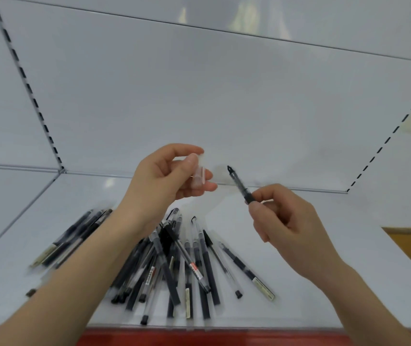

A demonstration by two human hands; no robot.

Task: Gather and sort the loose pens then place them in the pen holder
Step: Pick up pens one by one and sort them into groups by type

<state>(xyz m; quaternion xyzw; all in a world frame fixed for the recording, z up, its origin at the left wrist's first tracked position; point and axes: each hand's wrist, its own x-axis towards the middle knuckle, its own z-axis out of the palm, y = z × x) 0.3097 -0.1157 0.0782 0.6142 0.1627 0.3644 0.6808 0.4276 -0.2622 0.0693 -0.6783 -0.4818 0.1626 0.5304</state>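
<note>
One pen [240, 184], seemingly uncapped, juts above right grip [286, 226].

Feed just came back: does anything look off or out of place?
The pen in the right hand is uncapped; the left hand pinches a clear cap apart from it. The other pens lie criss-crossed on the shelf. No holder in view.
</note>
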